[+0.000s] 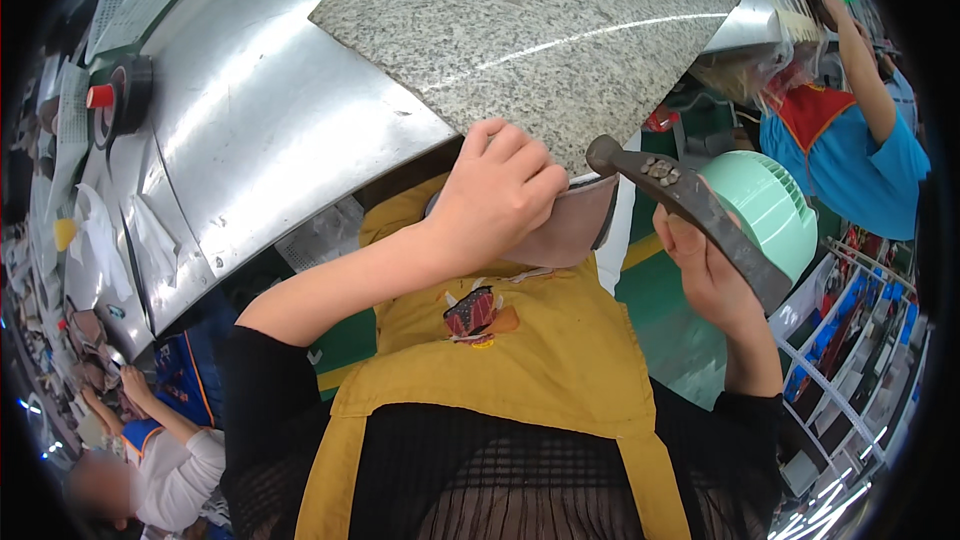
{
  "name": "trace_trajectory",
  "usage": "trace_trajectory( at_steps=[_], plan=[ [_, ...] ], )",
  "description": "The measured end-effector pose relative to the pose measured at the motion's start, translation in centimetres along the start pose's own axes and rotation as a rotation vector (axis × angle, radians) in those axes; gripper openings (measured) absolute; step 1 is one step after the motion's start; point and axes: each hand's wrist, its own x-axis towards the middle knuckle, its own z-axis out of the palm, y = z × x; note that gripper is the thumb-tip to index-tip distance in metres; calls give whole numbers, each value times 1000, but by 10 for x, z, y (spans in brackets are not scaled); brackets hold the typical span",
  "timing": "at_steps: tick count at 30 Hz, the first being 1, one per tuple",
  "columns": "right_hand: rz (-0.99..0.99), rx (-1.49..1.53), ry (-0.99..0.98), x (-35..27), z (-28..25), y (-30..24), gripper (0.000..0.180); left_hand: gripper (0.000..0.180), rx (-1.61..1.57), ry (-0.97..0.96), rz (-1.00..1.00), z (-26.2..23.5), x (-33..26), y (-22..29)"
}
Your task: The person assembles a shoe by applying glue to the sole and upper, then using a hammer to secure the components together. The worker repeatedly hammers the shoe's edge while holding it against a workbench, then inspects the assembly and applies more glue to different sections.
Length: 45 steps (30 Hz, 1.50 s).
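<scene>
My left hand [502, 190] is curled, fingers bent, over a brownish-pink piece that looks like leather [572, 225] with a dark edge. The piece lies at the near edge of a speckled granite slab [540, 50], partly hidden by my hand. My right hand [712, 275] is closed around a shoemaker-type hammer [690, 195], raised to the right of the piece. Its dark metal head has a round face pointing left, close to the slab's edge; its handle is mostly hidden. Just behind the hammer shows a rounded mint-green plastic thing [768, 205] with vent slots.
A metal tabletop [270, 130] spreads left of the slab, with a black tape-like roll [128, 100] and white plastic scraps [95, 235] on it. A wire rack [850, 370] stands at right. People work at far right in a blue top [845, 155] and at lower left.
</scene>
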Motion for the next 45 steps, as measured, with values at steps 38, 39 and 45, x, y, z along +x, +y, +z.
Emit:
trace_trajectory(
  at_steps=[38, 39, 45],
  plan=[
    [-46, -157, -212, 14, 14, 5, 38, 20, 64, 25, 49, 0, -14, -1],
    [12, -102, -241, 15, 12, 4, 37, 20, 29, 17, 16, 0, -12, -1],
    [-79, 8, -32, 2, 4, 4, 26, 21, -5, 50, -23, 2, -8, 5]
  ],
)
